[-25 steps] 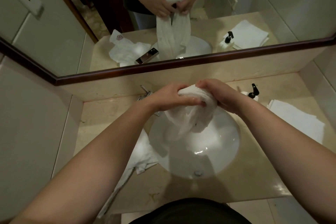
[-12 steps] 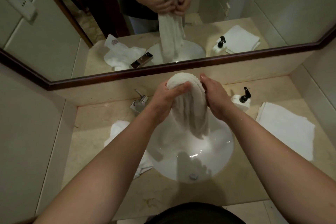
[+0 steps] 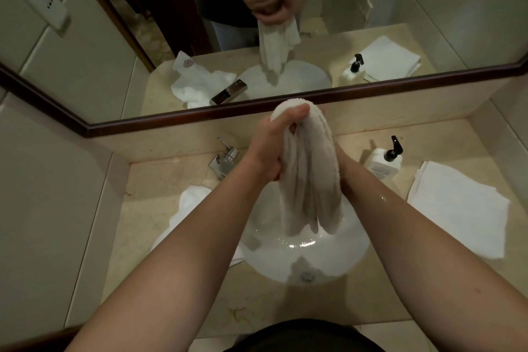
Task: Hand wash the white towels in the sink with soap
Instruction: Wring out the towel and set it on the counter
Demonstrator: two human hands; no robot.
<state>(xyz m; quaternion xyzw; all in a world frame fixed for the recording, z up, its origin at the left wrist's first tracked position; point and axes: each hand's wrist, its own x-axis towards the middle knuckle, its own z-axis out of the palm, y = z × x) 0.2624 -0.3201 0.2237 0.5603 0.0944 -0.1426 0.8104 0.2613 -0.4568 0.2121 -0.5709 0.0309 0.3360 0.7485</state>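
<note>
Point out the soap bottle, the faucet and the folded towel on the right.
soap bottle (image 3: 381, 164), head view, white body.
faucet (image 3: 225, 158), head view, chrome handle.
folded towel (image 3: 460, 208), head view, middle of top surface.

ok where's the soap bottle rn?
Head view, right side: the soap bottle stands on the counter by the back wall, between the sink and the folded towel.

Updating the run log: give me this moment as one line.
step: wringing | left hand: grips wet towel | right hand: grips towel, mostly hidden | towel over sink
</note>
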